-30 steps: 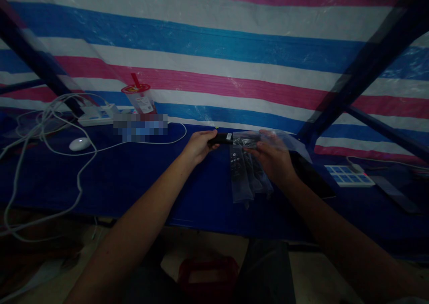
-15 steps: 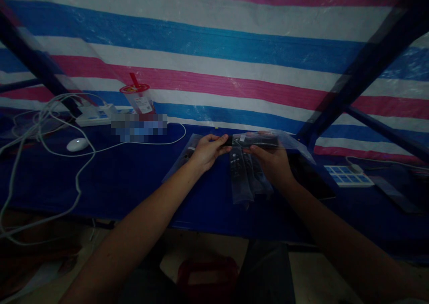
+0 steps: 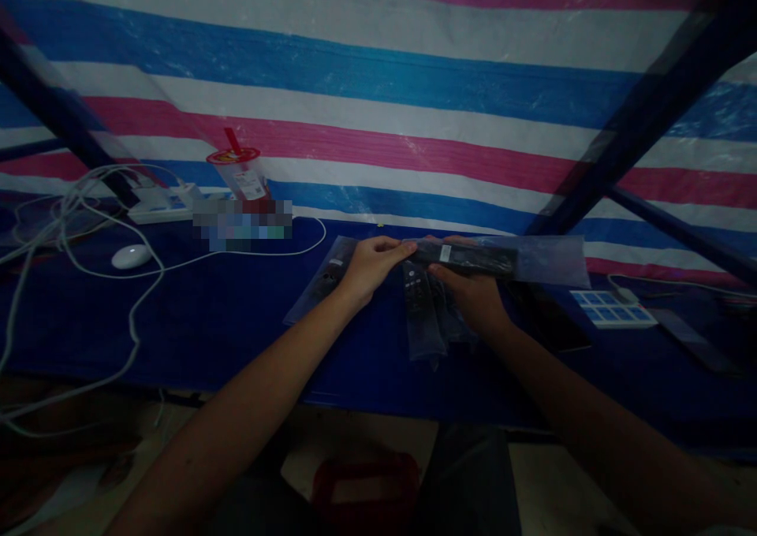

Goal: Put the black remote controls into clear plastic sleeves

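Observation:
A black remote control (image 3: 473, 258) lies inside a clear plastic bag (image 3: 550, 260), held level above the blue table (image 3: 195, 323). My left hand (image 3: 372, 264) pinches the bag's open left end. My right hand (image 3: 473, 295) grips the bag and remote from below. Under my hands lie several bagged remotes (image 3: 423, 323) on the table, and another bagged one (image 3: 322, 284) rests to the left of my left hand.
A drink cup with a red straw (image 3: 240, 177), a white power strip (image 3: 157, 205), a white mouse (image 3: 131, 256) and loose white cables (image 3: 71, 228) sit at the left. A blue-buttoned pad (image 3: 612, 309) lies at the right. A striped tarp backs the table; dark frame bars cross both sides.
The remote has slid rightwards fully into the bag. My left hand moved from the remote's end to the bag's mouth, uncovering a bagged remote on the table behind it.

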{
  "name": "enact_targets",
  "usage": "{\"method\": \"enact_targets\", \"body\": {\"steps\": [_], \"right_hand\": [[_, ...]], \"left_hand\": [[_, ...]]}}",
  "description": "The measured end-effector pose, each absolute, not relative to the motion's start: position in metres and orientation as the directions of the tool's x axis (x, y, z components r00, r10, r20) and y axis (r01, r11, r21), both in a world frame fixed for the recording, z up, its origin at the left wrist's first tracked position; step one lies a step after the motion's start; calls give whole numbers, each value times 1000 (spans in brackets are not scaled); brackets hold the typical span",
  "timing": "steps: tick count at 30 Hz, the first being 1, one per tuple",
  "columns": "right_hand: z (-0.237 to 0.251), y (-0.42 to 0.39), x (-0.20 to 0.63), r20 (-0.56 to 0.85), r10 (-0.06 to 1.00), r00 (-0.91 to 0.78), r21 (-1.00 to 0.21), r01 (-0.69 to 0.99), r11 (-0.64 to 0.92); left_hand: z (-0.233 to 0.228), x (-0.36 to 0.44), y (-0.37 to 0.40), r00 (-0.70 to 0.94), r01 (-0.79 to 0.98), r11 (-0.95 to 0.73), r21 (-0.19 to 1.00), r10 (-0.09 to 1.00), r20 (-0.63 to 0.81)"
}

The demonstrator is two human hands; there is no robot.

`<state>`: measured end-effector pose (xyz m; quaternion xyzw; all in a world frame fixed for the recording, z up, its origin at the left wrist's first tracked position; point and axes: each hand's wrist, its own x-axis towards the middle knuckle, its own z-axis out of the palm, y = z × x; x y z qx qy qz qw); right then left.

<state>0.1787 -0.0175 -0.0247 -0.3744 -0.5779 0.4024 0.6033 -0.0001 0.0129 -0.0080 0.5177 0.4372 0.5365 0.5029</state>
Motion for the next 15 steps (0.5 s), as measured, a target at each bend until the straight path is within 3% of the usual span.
{"method": "enact_targets", "body": {"steps": [8, 11, 15], "right_hand": [[-18, -23, 176, 357, 933, 37, -934, 6, 357], [-21, -20, 176, 270, 963, 20, -946, -184, 269], [-16, -11, 182, 150, 989, 14, -858, -494, 137]], "left_hand": [[-10, -1, 15, 74, -224, -12, 974, 997, 30], [-3, -4, 16, 141, -376, 88, 922, 989, -37], [4, -12, 17, 241, -441, 138, 887, 970, -31]]}}
